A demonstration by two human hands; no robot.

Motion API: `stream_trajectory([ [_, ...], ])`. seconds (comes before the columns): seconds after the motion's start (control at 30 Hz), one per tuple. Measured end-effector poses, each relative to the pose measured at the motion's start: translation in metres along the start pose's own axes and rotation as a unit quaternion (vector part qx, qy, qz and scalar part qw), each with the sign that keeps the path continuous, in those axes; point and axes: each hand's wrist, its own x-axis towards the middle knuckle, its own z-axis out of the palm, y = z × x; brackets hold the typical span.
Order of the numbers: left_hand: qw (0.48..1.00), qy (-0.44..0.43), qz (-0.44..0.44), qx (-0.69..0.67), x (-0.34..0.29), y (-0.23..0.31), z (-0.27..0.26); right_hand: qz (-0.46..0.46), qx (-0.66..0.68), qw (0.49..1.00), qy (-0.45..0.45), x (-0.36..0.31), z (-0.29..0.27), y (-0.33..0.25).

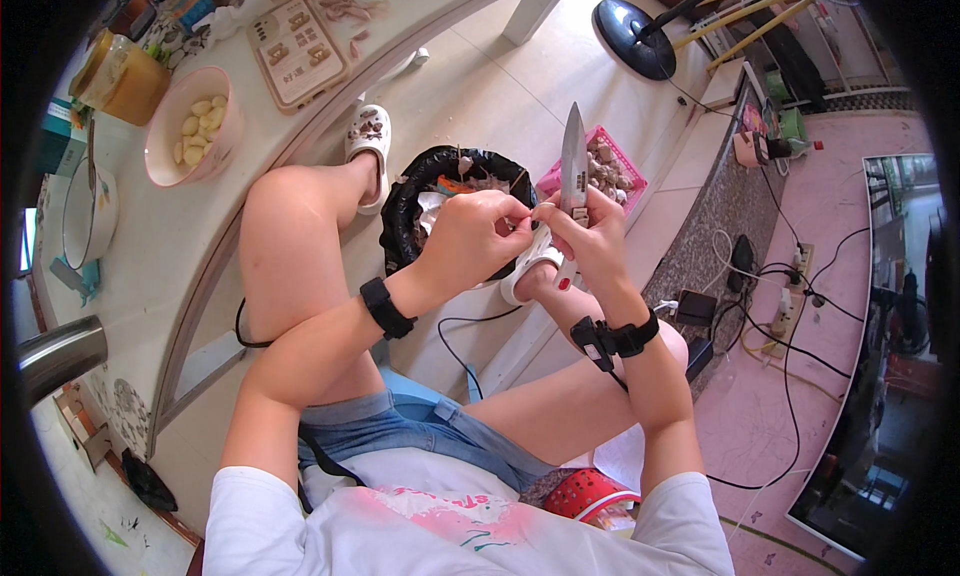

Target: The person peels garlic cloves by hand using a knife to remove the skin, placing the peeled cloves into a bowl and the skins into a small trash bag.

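My right hand [592, 234] is closed round a folding knife [574, 156], its blade pointing up and away from me. Its thumb meets the fingertips of my left hand [468, 238], which is closed in a pinch. Whatever small thing lies between the fingertips is mostly hidden. Both hands are above the near right rim of a bin lined with a black bag [400, 208], with scraps inside. Just beyond my right hand stands a pink basket [640, 181] of unpeeled garlic [604, 166]. Peeled garlic cloves [203, 126] lie in a pale bowl [160, 161] on the table at left.
The table [225, 201] also holds a patterned board [298, 56], a jar with a yellow lid [120, 79] and a white enamel bowl [88, 216]. At right are tangled cables, a power strip [792, 301] and a large dark screen [880, 376]. A black round stand base [635, 41] is far ahead.
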Motion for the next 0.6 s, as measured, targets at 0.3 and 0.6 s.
stream_trajectory([
  [0.3,1.000,-0.002,0.022,0.017,0.001,0.001,-0.001,0.007,0.012,1.000,-0.003,0.000,0.002,0.003],
  [0.6,0.920,-0.077,-0.205,-0.324,0.010,0.007,-0.007,0.015,0.085,0.996,-0.033,0.002,-0.012,0.006],
])
